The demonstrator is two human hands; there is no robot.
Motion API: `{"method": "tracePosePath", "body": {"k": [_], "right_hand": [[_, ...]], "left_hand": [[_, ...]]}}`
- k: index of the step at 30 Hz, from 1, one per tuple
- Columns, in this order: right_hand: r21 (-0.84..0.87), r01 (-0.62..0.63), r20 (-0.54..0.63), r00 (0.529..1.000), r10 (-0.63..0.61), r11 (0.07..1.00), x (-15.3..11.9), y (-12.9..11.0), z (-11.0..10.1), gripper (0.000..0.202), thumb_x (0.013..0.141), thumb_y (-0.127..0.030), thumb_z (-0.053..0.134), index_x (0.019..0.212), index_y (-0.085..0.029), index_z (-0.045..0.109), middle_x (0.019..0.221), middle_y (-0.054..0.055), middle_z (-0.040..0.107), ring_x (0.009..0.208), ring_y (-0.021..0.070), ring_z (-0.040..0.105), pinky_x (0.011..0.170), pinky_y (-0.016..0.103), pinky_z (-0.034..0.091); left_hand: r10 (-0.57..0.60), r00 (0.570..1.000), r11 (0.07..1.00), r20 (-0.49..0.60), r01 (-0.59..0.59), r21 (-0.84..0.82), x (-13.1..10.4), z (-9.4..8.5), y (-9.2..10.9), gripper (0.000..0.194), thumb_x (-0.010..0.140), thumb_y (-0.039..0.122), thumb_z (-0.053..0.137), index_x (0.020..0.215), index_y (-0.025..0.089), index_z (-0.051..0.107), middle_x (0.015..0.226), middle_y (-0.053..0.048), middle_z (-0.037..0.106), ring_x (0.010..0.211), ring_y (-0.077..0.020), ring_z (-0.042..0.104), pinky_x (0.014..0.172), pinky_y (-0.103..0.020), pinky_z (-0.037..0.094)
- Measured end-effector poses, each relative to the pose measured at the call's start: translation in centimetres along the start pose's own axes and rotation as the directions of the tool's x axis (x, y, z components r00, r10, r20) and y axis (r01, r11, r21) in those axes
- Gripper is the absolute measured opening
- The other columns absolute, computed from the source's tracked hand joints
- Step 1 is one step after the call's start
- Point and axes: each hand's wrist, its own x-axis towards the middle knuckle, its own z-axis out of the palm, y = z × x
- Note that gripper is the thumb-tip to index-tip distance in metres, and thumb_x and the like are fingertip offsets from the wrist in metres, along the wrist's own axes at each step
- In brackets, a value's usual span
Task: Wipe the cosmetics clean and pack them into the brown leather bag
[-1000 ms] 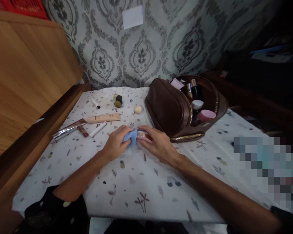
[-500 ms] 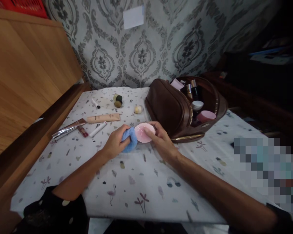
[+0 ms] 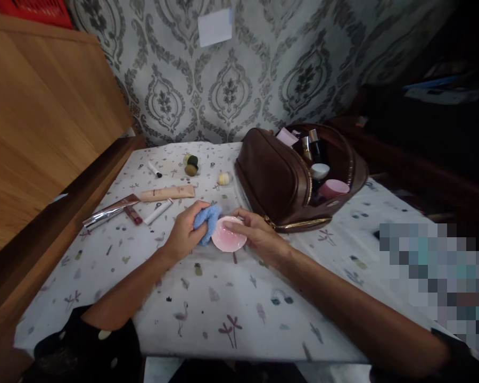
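My left hand (image 3: 184,232) is closed on a fluffy blue cloth (image 3: 206,222), which touches the left rim of a small pink dish (image 3: 228,239). My right hand (image 3: 263,235) grips that dish from the right, its thumb over the inside and its fingers behind. Both hands are above the patterned white table cover (image 3: 207,314). Beyond the dish lies a small yellow-and-white item (image 3: 224,178). An open brown leather bag (image 3: 269,170) stands just behind my right hand.
Left of the hands lie a beige tube (image 3: 167,193), a white tube (image 3: 158,212), a silver-and-brown tube (image 3: 110,211) and a small brush (image 3: 155,169). Round green and brown pieces (image 3: 190,165) sit farther back. A wooden panel (image 3: 51,111) borders the left side.
The pink dish has moved slightly down and left and now tilts more toward the camera. The blue cloth has shifted a little up and left with my left hand.
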Motion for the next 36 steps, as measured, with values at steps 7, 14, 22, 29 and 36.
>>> {"method": "tracePosePath", "body": {"k": [7,14,22,29,36], "right_hand": [[0.286,-0.017,-0.034,0.999,0.027,0.958,0.2,0.3,0.2,0.035,0.065,-0.037,0.087,0.081,-0.016,0.065,0.076,0.000,0.067,0.069,0.0116,0.059,0.063,0.022,0.048],[0.503,-0.108,0.014,0.993,0.117,0.858,0.9,0.7,-0.2,0.011,0.089,-0.025,0.067,0.097,-0.017,0.065,0.097,0.005,0.073,0.096,0.0162,0.067,0.083,0.026,0.058],[0.435,-0.039,0.112,0.994,-0.011,0.899,0.7,0.0,-0.2,0.023,0.093,-0.039,0.055,0.101,-0.019,0.065,0.120,0.011,0.068,0.120,0.0265,0.059,0.099,0.044,0.055],[0.404,-0.013,0.180,0.982,-0.065,0.915,-0.4,-0.8,0.4,0.030,0.088,-0.042,0.065,0.108,-0.019,0.064,0.128,0.011,0.064,0.126,0.0258,0.056,0.108,0.045,0.049],[0.472,-0.121,0.254,0.967,-0.003,0.874,-0.4,-0.3,0.5,0.049,0.084,-0.052,0.069,0.118,-0.017,0.060,0.131,0.012,0.061,0.123,0.0228,0.058,0.104,0.039,0.052]], "left_hand": [[0.192,0.979,0.974,-0.062,-0.183,0.135,-0.2,0.3,0.1,0.030,0.079,0.005,0.048,0.104,0.021,0.056,0.088,0.000,0.061,0.078,-0.0136,0.058,0.073,-0.025,0.046],[0.312,0.949,0.927,-0.050,-0.292,0.237,-0.4,0.4,0.2,0.025,0.085,0.009,0.050,0.107,0.022,0.052,0.096,-0.004,0.062,0.088,-0.0174,0.060,0.078,-0.030,0.049],[0.105,0.991,0.978,-0.086,-0.088,0.187,-0.5,0.2,0.2,0.024,0.088,0.023,0.053,0.112,0.020,0.050,0.099,-0.005,0.062,0.089,-0.0192,0.061,0.081,-0.032,0.048],[-0.088,0.990,0.995,-0.108,0.082,-0.056,0.0,-0.1,0.0,0.017,0.089,0.025,0.052,0.105,0.021,0.051,0.091,-0.001,0.061,0.084,-0.0168,0.058,0.078,-0.028,0.047],[-0.135,0.984,0.987,-0.116,0.124,-0.101,0.0,0.1,-0.1,0.012,0.088,0.025,0.055,0.099,0.021,0.051,0.085,0.002,0.060,0.078,-0.0152,0.057,0.075,-0.026,0.047]]}}
